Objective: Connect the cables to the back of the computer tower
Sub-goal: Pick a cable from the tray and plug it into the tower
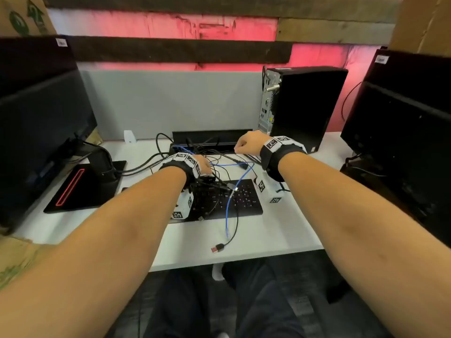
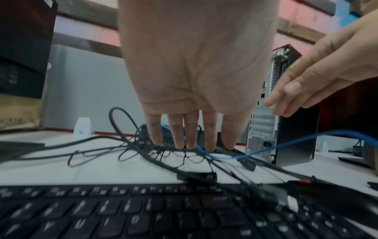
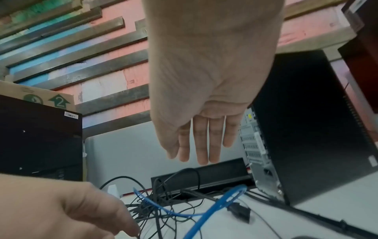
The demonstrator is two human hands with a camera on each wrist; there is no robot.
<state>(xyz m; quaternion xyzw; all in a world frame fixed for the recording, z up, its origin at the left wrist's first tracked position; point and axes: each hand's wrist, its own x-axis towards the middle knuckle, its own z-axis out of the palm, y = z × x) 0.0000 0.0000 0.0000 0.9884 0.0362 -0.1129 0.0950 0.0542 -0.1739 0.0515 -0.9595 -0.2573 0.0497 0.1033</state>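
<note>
White desk (image 1: 280, 230), grey partition (image 1: 170, 103), pink wall behind. Left hand (image 2: 194, 80) straight-fingered, tips down among tangled cables (image 2: 143, 150). Right hand (image 3: 204, 113) relaxed, empty, just beside upright tower (image 1: 302, 106).

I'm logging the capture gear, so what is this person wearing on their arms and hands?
Both forearms are bare, with no sleeves and no gloves. Each wrist carries a black band ringed with white blocks printed with black square markers: left band, right band. White marker cubes hang under each wrist. The left hand and right hand are bare.
</note>
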